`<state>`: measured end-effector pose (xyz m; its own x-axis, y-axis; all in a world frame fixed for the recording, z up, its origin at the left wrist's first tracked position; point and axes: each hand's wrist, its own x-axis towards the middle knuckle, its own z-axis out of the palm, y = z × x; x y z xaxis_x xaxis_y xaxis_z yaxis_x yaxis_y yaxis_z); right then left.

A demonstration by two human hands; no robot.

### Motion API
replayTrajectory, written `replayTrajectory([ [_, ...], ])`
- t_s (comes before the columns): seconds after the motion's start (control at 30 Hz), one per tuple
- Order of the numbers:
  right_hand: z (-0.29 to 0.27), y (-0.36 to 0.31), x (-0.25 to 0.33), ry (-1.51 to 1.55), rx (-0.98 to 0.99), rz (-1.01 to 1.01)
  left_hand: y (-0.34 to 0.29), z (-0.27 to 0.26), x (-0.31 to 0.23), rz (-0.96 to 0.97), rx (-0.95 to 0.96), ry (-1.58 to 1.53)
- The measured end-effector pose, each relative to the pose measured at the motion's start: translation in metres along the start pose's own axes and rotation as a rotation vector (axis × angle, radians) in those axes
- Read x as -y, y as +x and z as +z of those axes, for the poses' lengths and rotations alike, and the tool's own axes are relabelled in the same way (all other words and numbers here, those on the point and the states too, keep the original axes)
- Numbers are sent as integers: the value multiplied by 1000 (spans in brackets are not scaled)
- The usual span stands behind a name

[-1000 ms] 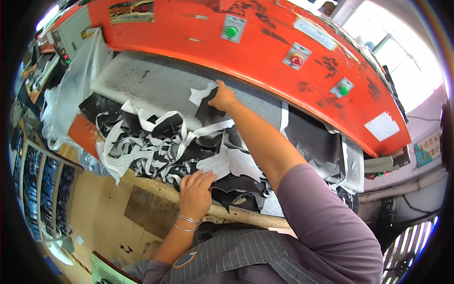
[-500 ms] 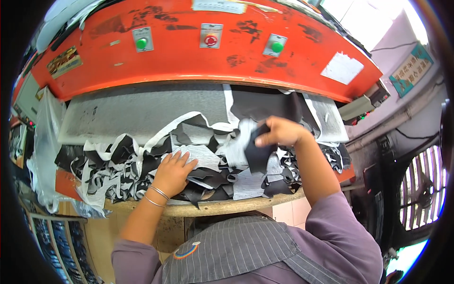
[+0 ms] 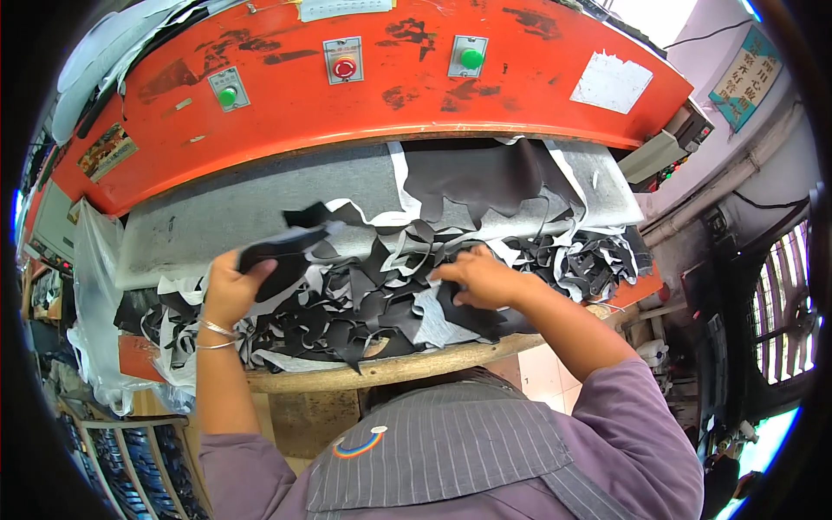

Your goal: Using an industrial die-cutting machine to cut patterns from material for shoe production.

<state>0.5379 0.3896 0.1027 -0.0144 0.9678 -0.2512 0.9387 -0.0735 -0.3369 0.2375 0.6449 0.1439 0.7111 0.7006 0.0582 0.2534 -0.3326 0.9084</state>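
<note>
My left hand (image 3: 232,284) is closed on a small stack of dark leather-like pieces (image 3: 282,260), lifted above the left part of the scrap pile. Loose offcuts (image 3: 338,316), black on one face and pale grey on the other, make up the pile along the front edge. On its right part rests my right hand (image 3: 485,279), palm down, with fingers apart and touching the scraps. Just below those fingers lie a black piece (image 3: 477,319) and a pale grey piece (image 3: 440,321). A large dark sheet with cut-out edges (image 3: 472,178) lies behind on the grey bed (image 3: 260,186).
An orange machine beam (image 3: 286,113) spans the back, with two green buttons and a red one (image 3: 344,67). A wooden rail (image 3: 407,373) borders the front. A clear plastic bag (image 3: 95,295) hangs at left, and a fan (image 3: 784,321) stands at right.
My left hand has risen leftward from the pile and now holds dark pieces. My right hand has let go of its dark piece and lowered onto the scraps. The view has shifted slightly.
</note>
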Motion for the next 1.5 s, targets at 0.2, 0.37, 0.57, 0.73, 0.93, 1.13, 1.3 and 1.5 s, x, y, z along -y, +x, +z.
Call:
replayTrajectory([
  [0.2, -27, -17, -53, 466, -489, -43, -34, 16, 12, 78, -218, -613],
  [0.37, -48, -33, -46, 948, -604, 30, -61, 89, 29, -72, -147, -967],
  [0.57, 25, -43, 43, 1051, -560, -259, -75, 195, 1, -169, 66, -1261],
  [0.73, 37, -65, 15, 876, -146, -465, -120, 217, 11, -157, 0, -1314],
  [0.93, 51, -55, -47, -107, -170, -326, -152, 225, 11, -184, -124, -1432],
  [1.13, 5, -30, -64, 392, -356, -234, -173, 248, -18, -272, 2, -1413],
  [1.3, -33, -23, -78, 1156, -379, -155, -175, 249, -7, -254, -9, -1406],
  [1.5, -34, -36, -28, 893, -128, -196, -124, 243, -26, -177, -187, -1388],
])
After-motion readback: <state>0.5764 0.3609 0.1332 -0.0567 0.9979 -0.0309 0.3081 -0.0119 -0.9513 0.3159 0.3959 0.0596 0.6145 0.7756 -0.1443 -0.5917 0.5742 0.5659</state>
